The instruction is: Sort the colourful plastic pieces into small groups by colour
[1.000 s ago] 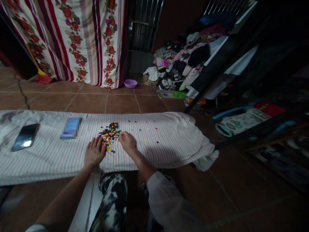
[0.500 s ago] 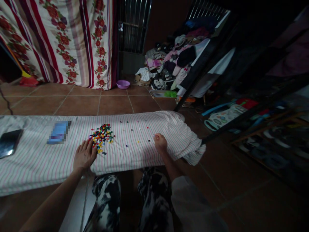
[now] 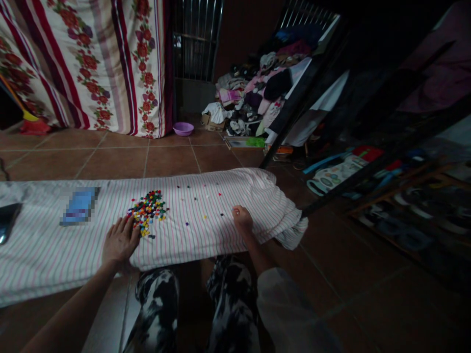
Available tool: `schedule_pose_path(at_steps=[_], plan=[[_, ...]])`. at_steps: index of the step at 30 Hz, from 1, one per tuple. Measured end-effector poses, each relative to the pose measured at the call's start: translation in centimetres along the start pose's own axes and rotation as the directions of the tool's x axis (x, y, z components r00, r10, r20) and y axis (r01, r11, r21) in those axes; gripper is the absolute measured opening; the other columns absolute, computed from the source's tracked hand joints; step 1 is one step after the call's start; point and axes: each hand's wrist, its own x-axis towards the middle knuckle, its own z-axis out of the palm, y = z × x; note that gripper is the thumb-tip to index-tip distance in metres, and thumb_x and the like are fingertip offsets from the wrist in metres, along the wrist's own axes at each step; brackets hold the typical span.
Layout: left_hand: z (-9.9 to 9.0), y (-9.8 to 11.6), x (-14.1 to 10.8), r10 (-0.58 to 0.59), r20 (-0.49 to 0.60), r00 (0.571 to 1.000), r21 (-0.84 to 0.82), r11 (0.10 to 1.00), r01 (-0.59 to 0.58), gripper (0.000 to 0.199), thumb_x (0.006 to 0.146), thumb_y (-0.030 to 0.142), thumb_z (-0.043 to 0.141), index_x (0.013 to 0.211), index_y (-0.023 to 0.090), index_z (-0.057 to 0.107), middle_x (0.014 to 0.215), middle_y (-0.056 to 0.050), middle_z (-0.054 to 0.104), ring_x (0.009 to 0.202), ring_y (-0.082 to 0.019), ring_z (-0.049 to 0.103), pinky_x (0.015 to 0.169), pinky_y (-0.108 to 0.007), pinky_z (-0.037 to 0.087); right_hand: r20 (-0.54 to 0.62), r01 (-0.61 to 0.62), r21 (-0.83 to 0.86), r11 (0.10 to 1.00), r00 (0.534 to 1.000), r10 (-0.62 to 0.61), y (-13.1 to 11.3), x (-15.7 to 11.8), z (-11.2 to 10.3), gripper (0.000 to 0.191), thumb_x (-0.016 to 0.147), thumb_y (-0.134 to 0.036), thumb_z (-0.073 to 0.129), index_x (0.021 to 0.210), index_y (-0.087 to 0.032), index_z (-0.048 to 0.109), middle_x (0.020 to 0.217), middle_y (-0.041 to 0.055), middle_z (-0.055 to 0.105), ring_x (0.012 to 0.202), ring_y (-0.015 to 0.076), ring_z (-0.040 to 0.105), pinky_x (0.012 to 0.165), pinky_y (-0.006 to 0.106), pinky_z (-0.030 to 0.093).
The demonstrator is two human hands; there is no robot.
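Observation:
A pile of small multicoloured pieces (image 3: 150,208) lies on the striped cloth (image 3: 176,245) over a low surface. My left hand (image 3: 120,240) rests flat on the cloth, fingers spread, its fingertips touching the pile's left edge. To the right of the pile, several single pieces lie spaced apart, among them a yellow piece (image 3: 205,216), a dark blue piece (image 3: 187,224) and a red piece (image 3: 220,194). Beyond them my right hand (image 3: 242,218) is closed at the right, its fingers curled together; what they hold is too small to make out.
A phone with a blurred screen (image 3: 80,206) and a dark phone (image 3: 8,220) lie on the cloth at the left. Across the tiled floor are a purple basin (image 3: 183,129), a floral curtain (image 3: 121,63) and a clothes heap (image 3: 257,93). A dark slanted pole (image 3: 290,125) stands at the right.
The view has shifted slightly, so most things appear a little further left. Both hands keep nearly the same places relative to the cloth and the pieces.

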Motion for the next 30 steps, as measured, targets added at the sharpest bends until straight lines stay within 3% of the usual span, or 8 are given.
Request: schedule_pose_path(at_steps=[10,17,21,30], plan=[[-0.8,0.6,0.0,-0.015,-0.018,1.0,-0.065,0.998,0.014,0.048,0.088,0.033,0.036,0.13,0.021,0.055,0.14,-0.013,0.057,0.141,-0.029,0.038,0.111,-0.052,0.033,-0.014,0.009,-0.009,1.0,1.0,-0.009,-0.3,-0.3,0.5,0.017,0.084,-0.017,0.052,0.09,-0.021,0.068,0.085,0.0038,0.066,0.082,0.0163,0.056,0.074,0.024,0.038],[-0.9,0.8,0.1,-0.057,-0.023,0.998,-0.103,0.993,0.054,0.052,0.089,0.035,0.034,0.136,0.02,0.051,0.142,-0.013,0.055,0.14,-0.029,0.039,0.111,-0.052,0.033,-0.027,-0.06,-0.032,0.998,0.998,0.059,-0.8,-0.6,0.5,0.02,0.085,-0.016,0.051,0.095,-0.019,0.068,0.088,0.005,0.064,0.081,0.0163,0.053,0.071,0.025,0.036],[-0.7,0.8,0.0,-0.077,-0.043,0.996,-0.121,0.99,0.071,0.052,0.09,0.037,0.033,0.136,0.019,0.05,0.143,-0.014,0.054,0.14,-0.03,0.039,0.112,-0.053,0.033,-0.054,-0.012,-0.053,0.998,0.998,0.009,-0.7,-0.7,0.6,0.021,0.085,-0.015,0.049,0.094,-0.018,0.068,0.088,0.0056,0.062,0.081,0.0167,0.052,0.074,0.025,0.037],[-0.8,0.8,-0.1,-0.06,-0.056,0.997,-0.134,0.99,0.052,0.048,0.09,0.035,0.034,0.133,0.02,0.053,0.143,-0.012,0.055,0.141,-0.028,0.038,0.112,-0.051,0.032,-0.062,0.014,0.067,0.998,0.998,-0.009,-0.2,-0.9,0.0,0.029,0.081,-0.016,0.045,0.095,-0.018,0.07,0.089,0.0061,0.065,0.079,0.0167,0.056,0.075,0.025,0.042]])
